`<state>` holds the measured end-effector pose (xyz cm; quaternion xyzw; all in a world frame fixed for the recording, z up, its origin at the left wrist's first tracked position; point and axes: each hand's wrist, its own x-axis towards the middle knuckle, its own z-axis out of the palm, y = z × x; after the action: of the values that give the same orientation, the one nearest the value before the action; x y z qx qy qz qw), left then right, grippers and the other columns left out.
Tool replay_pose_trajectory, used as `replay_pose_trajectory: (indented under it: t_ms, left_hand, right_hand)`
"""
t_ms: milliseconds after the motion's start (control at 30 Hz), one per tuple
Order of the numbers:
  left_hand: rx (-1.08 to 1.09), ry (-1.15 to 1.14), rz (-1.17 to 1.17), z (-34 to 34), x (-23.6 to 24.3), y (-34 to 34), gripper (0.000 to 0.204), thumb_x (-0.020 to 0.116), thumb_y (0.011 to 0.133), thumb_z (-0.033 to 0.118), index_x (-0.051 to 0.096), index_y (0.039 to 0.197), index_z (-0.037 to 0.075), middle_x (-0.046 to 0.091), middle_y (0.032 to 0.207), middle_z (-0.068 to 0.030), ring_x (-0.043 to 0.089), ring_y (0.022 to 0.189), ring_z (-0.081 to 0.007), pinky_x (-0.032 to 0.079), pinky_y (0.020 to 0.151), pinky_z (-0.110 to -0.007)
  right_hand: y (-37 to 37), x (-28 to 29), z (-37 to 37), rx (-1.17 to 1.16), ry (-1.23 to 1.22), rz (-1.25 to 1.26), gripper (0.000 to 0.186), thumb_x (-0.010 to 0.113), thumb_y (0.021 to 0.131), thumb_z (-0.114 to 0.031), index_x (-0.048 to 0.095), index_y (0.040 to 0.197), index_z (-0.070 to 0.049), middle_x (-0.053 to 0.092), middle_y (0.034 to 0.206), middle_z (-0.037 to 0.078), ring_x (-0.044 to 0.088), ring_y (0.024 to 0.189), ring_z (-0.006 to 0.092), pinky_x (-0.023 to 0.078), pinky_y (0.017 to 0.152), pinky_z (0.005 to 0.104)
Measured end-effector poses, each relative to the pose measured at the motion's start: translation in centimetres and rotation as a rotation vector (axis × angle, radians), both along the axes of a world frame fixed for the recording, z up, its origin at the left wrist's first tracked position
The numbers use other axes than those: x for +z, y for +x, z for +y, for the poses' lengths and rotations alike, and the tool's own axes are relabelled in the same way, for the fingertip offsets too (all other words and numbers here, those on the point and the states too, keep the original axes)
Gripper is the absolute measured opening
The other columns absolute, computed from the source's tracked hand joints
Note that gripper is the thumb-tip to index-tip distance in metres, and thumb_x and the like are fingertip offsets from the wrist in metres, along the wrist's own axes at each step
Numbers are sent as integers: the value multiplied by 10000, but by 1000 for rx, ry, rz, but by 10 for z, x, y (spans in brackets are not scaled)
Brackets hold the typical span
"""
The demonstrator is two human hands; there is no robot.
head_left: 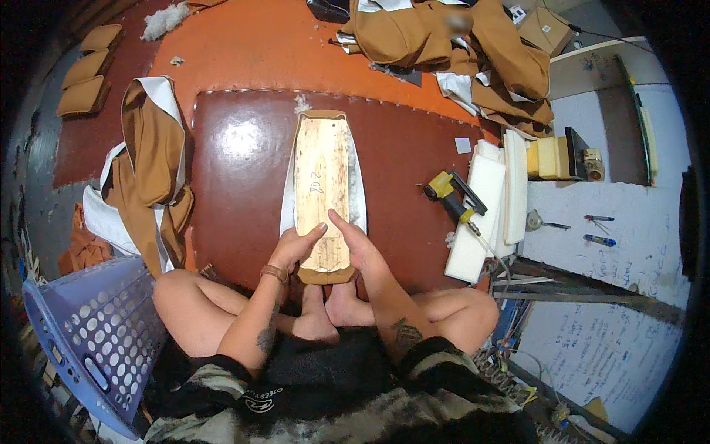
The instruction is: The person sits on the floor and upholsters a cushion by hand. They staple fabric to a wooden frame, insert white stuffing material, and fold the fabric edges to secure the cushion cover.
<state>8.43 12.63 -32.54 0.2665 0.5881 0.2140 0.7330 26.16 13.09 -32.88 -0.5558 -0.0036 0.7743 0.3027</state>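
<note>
A long wooden board (pixel 321 159) with handwritten marks lies lengthwise in front of me, inside a tan cover (pixel 327 277) that folds up at its far and near ends. White fabric flaps (pixel 288 203) spread out along both sides, with fluffy white stuffing (pixel 353 185) showing at the right edge. My left hand (pixel 294 246) grips the near left side, its thumb on top of the wood. Opposite it, my right hand (pixel 356 243) clasps the right side, thumb also on the board. The fingers of both hands are mostly hidden under the sides.
To the right, a yellow and black staple gun (pixel 448 194) with a hose rests by white foam strips (pixel 473 233). Tan covers (pixel 155 163) lie at left, above a purple basket (pixel 96 333). More tan covers (pixel 414 35) are heaped at the back. Several tan pads (pixel 83 96) sit far left.
</note>
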Motion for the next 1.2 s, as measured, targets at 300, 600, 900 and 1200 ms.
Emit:
replay_pose_trajectory:
  t_ms: [300,600,900,1200]
  left_hand:
    - [68,265,519,53,6,-2,611,692,1006,408,603,1350,-90,718,1269,-247,708,1149,-306,535,991,-413]
    - [240,118,-105,63,-14,2,436,692,1049,282,638,1348,-31,739,1236,-124,701,1114,-183,558,958,-335]
    - [-119,307,698,114,4,-21,596,776,937,432,691,1288,-42,782,1093,-184,758,1009,-262,582,890,-406]
    - [209,159,-6,142,4,11,590,817,949,355,645,1368,-23,757,1234,-116,720,1099,-195,569,957,-350]
  right_hand:
    - [-27,30,25,180,405,-737,661,655,1058,-362,448,1528,54,632,1401,199,621,1266,259,497,1063,384]
    - [2,-7,73,5,140,92,664,736,1011,-388,523,1465,47,693,1310,158,706,1152,256,569,988,400]
    - [-28,72,109,468,627,-1133,854,722,1002,-418,366,1561,122,568,1478,310,596,1359,356,450,1154,395]
    - [10,-2,158,90,497,-126,749,678,1038,-418,358,1593,-29,565,1504,165,579,1358,280,476,1130,417]
